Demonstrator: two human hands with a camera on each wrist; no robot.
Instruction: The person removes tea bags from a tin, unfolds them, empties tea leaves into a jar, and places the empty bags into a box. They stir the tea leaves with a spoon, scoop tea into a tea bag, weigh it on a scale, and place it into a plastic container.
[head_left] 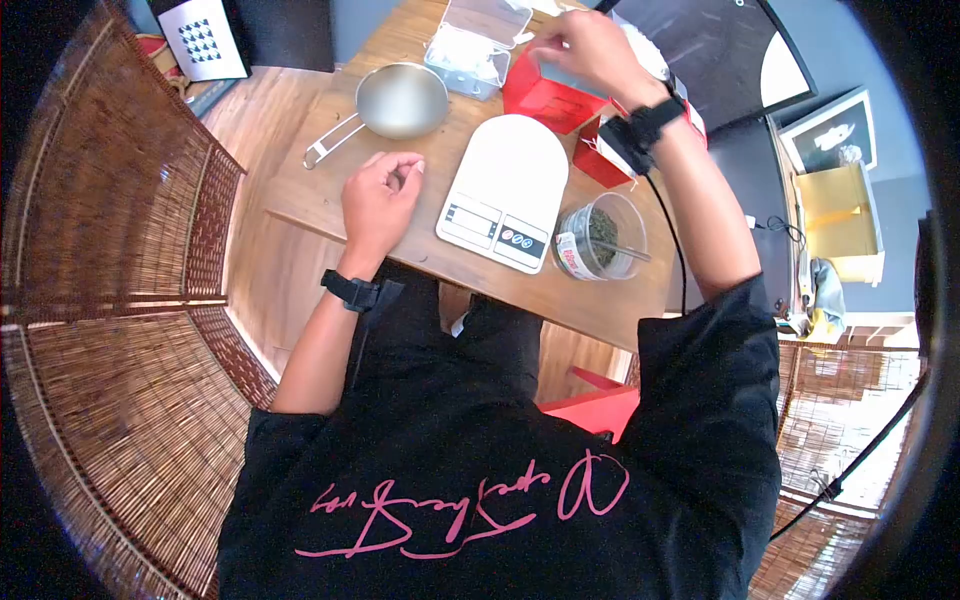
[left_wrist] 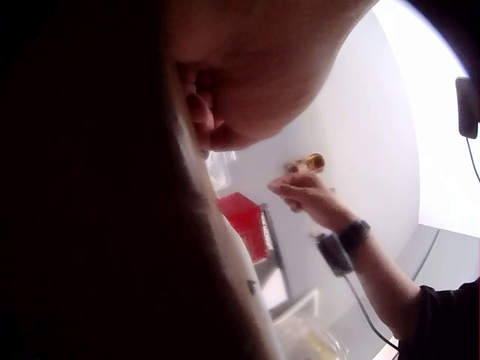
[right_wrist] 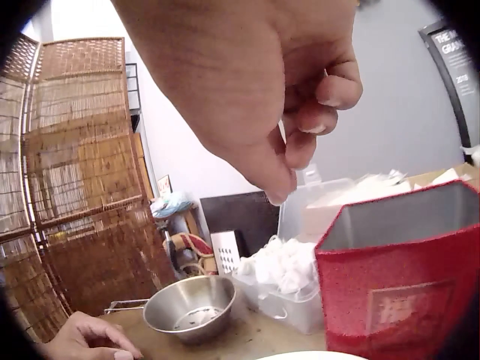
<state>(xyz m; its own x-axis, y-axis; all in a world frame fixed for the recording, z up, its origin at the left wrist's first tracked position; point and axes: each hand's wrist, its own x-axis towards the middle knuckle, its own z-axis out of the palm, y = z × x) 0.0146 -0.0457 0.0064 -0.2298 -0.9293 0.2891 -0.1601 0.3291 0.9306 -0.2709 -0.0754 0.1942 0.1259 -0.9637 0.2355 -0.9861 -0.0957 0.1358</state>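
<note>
- Red open-topped box (head_left: 542,102) stands on the desk (head_left: 320,195), at 1 o'clock from the white scale (head_left: 512,170).
- Right hand (head_left: 597,57) is above this box; its fingers bend near the thumb, but whether they pinch something I cannot tell.
- Left hand (head_left: 383,195) is at 9 o'clock from the scale, fingers loosely curled, holding nothing.

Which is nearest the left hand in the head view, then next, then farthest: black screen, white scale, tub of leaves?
1. White scale: just right of the left hand.
2. Tub of leaves: past the scale's right side.
3. Black screen: back right.
</note>
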